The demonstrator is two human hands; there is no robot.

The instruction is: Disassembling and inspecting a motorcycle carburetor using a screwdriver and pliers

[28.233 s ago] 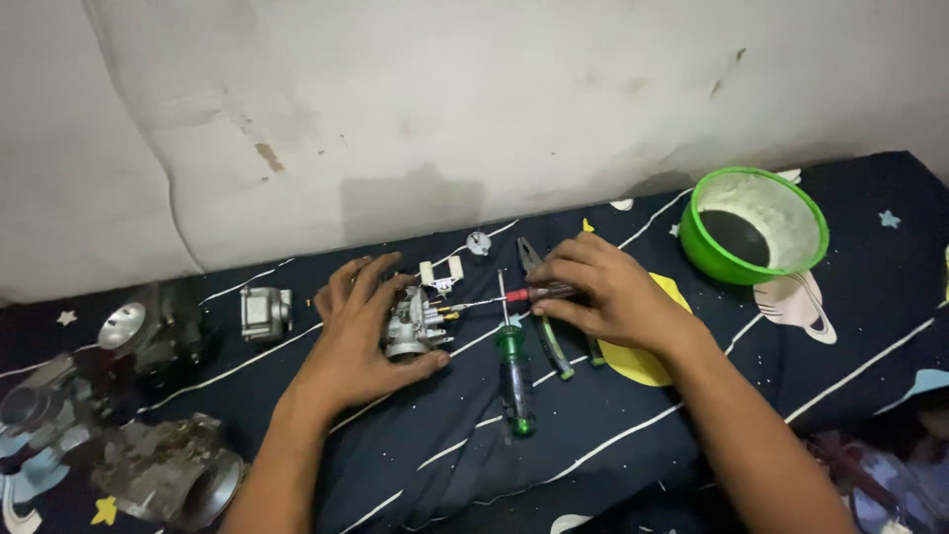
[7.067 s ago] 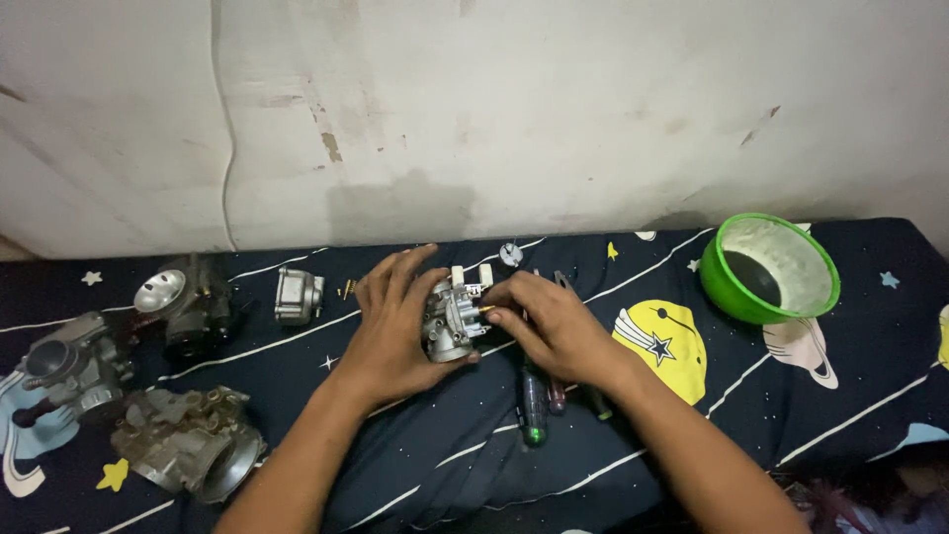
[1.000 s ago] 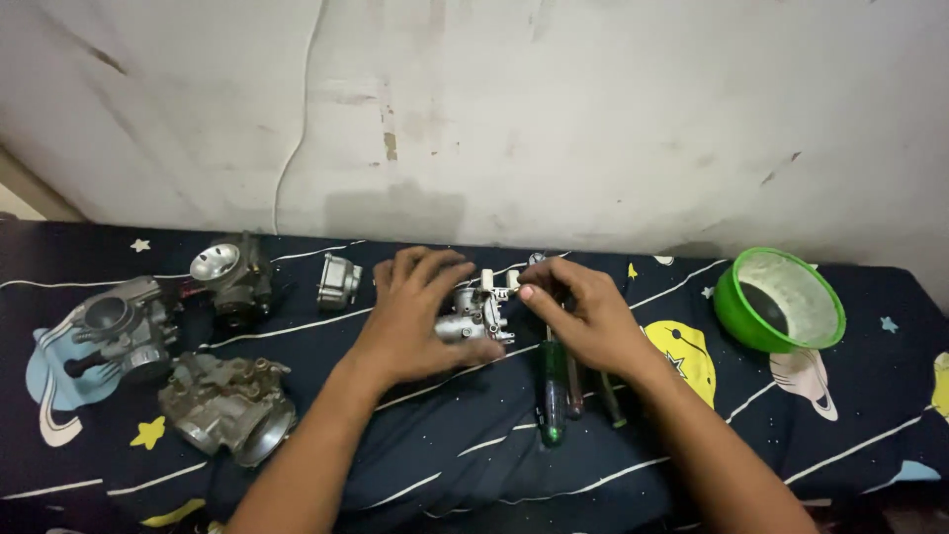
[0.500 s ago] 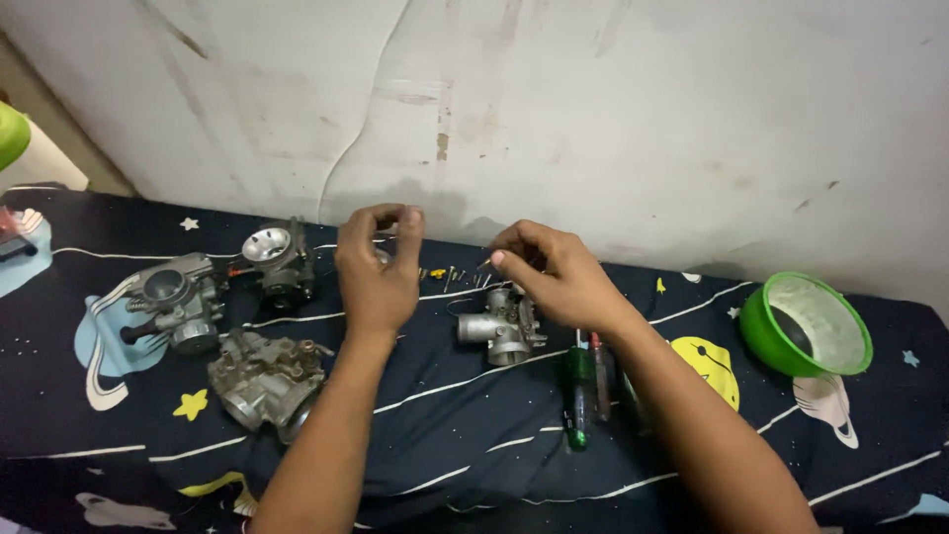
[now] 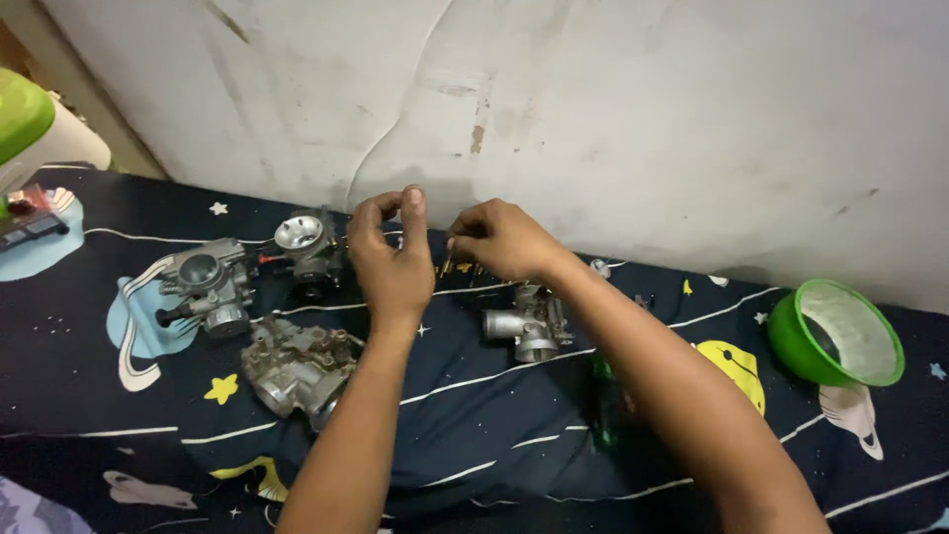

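Both hands are raised at the far side of a dark space-print bedsheet [image 5: 514,435], close to a scuffed white wall [image 5: 613,109]: the left hand [image 5: 390,257] pinches thumb to forefinger, while the right hand [image 5: 499,240] holds small brass parts [image 5: 447,267] too tiny to identify. A carburetor [image 5: 527,323] lies just near of the right hand. Three more carburetors [image 5: 297,368] sit to the left, a green bowl [image 5: 836,333] far right.
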